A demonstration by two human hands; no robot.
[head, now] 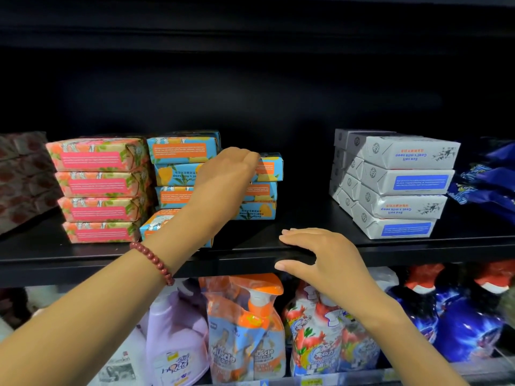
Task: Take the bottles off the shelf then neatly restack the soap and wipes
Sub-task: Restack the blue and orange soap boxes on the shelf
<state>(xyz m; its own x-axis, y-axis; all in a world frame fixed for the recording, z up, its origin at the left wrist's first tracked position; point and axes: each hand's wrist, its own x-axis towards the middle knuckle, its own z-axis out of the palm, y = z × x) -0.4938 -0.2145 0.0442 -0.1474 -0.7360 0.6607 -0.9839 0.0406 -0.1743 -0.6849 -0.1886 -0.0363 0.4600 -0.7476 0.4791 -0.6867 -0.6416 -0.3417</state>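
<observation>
- on the upper shelf no bottle stands. bottles show only on the shelf below, at 6 o'clock, so that step looks done.
- the left hand has its grip curled on the top blue bar, at 12 o'clock.
- the right hand rests on the shelf edge, grip apart, holding nothing.
- the pink stack at 9 o'clock looks neat.
- left, i judge: the skewed bottom blue bar, the fanned white stack and the dark blue packs at 3 o'clock.

The shelf offers open passage between the blue soap boxes and the white soap boxes. Open space runs above all the stacks.
</observation>
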